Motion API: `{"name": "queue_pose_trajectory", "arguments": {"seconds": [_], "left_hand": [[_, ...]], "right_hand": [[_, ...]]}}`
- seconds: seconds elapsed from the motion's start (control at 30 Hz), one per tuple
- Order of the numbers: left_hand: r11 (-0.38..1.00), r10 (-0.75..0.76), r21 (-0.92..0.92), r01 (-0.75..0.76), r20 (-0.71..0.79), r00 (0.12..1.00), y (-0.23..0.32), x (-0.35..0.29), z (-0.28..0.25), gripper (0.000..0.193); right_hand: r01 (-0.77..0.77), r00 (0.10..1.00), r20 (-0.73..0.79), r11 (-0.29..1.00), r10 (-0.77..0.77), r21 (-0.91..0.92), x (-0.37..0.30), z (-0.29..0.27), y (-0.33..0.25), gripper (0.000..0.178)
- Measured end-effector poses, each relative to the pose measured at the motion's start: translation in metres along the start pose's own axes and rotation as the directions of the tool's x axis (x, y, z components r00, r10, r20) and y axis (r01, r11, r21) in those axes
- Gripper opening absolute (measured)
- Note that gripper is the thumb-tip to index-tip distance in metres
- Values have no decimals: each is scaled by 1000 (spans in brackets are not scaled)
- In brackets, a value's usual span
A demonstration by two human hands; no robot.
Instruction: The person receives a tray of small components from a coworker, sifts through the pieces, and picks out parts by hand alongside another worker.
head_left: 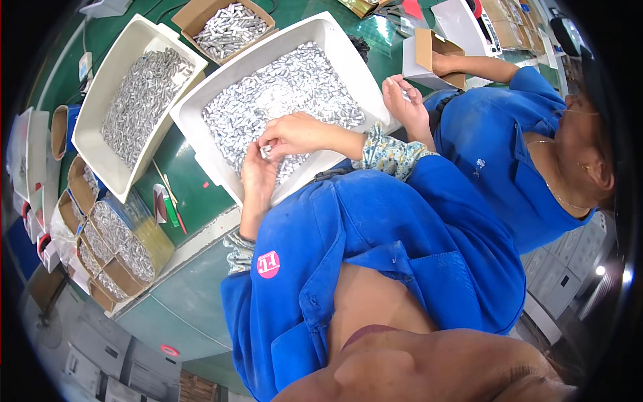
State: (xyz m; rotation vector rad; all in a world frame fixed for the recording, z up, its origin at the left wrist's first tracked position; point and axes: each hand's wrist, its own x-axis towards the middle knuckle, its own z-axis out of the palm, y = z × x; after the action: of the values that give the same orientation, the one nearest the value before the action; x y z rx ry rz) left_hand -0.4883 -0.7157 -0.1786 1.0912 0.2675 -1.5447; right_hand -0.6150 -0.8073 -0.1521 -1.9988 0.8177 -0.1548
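In front of me stands a white plastic tub (372, 74), spread with many small silvery cylindrical pieces (281, 90). Over its near left part my two hands meet, fingertips close together. My left hand (258, 175) comes up at the near wall, its fingers bent inward and closed. Reaching across from the right, my right hand (295, 134) has thumb and fingers pinched against the left fingertips. Whatever lies between the fingers is too small and too covered to make out. Patterned cuffs (388, 154) circle both my wrists.
To the left, a second white tub (86, 137) holds similar pieces, with a cardboard box (191, 17) of them behind. A divided carton (124, 268) sits at the green table's (201, 218) edge. At right, a co-worker in blue (482, 134) reaches into a small box (418, 57).
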Motion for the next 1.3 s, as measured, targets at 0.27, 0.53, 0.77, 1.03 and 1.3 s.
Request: {"name": "queue_pose_trajectory", "arguments": {"seconds": [0.27, 0.53, 0.77, 1.03, 1.3], "left_hand": [[991, -14, 136, -4, 130, 991, 7, 1, -27, 15], [987, 83, 126, -97, 112, 990, 8, -1, -20, 15], [963, 252, 63, -262, 128, 959, 13, 1, -12, 17], [978, 194, 67, -198, 57, 979, 14, 1, -11, 22], [980, 138, 141, -140, 25, 990, 11, -4, -14, 19]], "right_hand": [[-411, 883, -24, 746, 469, -523, -25, -8, 67, 29], [-234, 893, 322, 936, 314, -264, -15, 31, 27, 49], [-232, 929, 310, 970, 200, 71, 6, 35, 34, 49], [-229, 965, -213, 879, 150, -419, 9, 7, 75, 10], [-220, 959, -254, 893, 124, -393, 6, 4, 53, 16]]}}
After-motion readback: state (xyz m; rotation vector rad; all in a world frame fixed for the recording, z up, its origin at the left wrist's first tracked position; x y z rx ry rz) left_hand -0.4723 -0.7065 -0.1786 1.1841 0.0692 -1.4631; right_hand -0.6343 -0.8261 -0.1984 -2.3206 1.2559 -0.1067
